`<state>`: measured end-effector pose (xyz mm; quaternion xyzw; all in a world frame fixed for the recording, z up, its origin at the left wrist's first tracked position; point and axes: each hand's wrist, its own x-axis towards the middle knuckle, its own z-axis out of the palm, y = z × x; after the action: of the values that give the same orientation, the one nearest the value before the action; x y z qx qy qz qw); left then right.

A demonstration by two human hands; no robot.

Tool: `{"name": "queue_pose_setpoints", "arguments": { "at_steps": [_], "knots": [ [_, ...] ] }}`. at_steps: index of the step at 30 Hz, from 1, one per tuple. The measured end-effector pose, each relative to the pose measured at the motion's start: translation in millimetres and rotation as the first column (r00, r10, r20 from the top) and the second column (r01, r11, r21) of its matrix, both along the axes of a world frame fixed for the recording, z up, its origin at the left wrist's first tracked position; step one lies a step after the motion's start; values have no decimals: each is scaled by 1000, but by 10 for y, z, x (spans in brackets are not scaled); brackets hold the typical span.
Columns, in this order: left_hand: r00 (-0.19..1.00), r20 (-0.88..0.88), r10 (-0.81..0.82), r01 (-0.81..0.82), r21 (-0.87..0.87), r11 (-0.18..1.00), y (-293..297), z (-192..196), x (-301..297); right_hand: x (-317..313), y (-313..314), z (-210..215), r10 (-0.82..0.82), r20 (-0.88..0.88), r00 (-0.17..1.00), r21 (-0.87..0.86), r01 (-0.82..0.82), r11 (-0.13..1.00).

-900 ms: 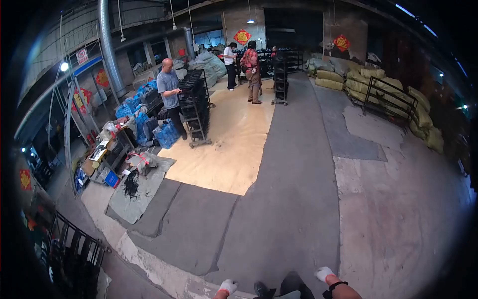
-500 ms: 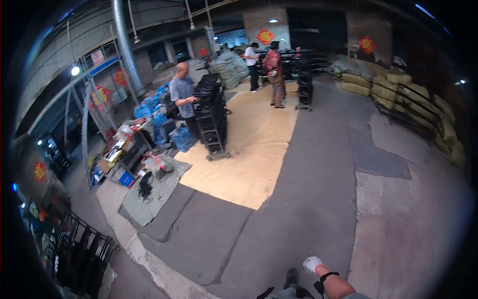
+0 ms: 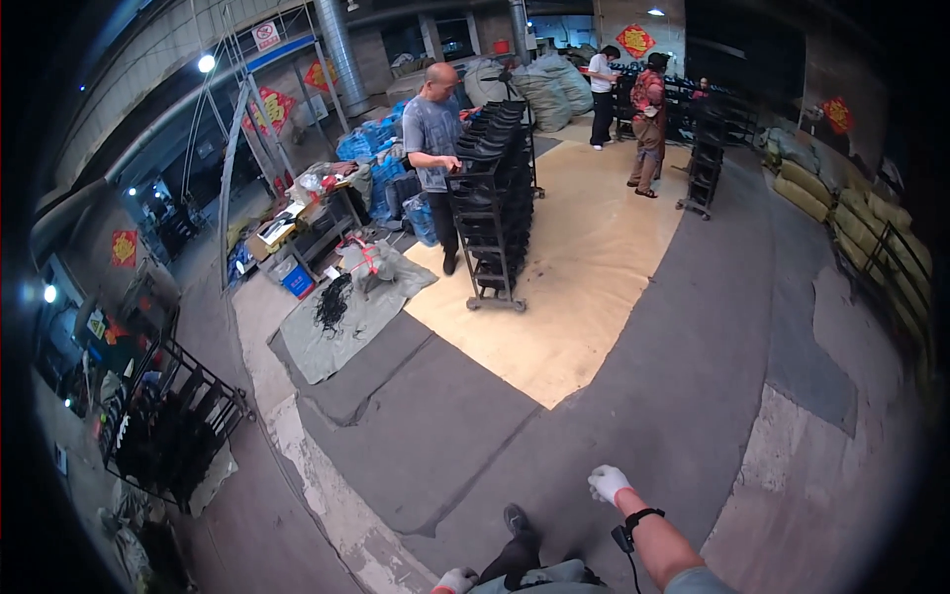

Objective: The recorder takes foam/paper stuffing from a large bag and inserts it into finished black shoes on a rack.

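Note:
My right hand (image 3: 609,483), in a white glove, hangs over the grey floor mat (image 3: 584,450) in front of me. Its fingers are curled in, with nothing visible in them. A dark band (image 3: 643,517) with a small black device and a cable sits on that forearm. My left hand (image 3: 457,580), also white-gloved, shows only at the lower edge beside my dark trouser leg; its fingers are too small and cut off to read. Between the hands, one dark shoe (image 3: 516,520) is on the mat. Neither hand touches any object.
A person holds a tall black wheeled rack (image 3: 495,208) standing on a tan floor sheet (image 3: 584,297). Another rack (image 3: 705,163) stands near other people farther back. Bulging sacks (image 3: 861,223) line the right. A cluttered bench (image 3: 297,233) and black-loaded frame (image 3: 173,421) stand left.
The view has swung left and come nearer, so the wheeled racks and people appear larger and farther right. My left hand has come into view, and a foot shows farther forward.

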<state>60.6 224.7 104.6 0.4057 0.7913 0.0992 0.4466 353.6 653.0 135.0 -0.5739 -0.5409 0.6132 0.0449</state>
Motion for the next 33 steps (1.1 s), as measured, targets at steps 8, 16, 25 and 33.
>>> {"name": "queue_pose_setpoints", "arguments": {
  "at_steps": [8,16,25,33],
  "knots": [
    [950,-30,311,-311,16,950,562,-578,-917,-1465,1171,865,79,-123,989,28,-76,997],
    [859,64,508,-508,240,828,1239,-388,-1376,-3128,2307,1316,79,-367,927,-2,-86,996],
    [767,58,639,-642,44,766,853,-88,-131,-4541,3080,1685,-268,-653,708,-325,58,944],
    [665,146,732,-655,-356,666,652,-9,296,-4933,2759,1704,-744,-436,506,-718,303,627]
  ]
}}
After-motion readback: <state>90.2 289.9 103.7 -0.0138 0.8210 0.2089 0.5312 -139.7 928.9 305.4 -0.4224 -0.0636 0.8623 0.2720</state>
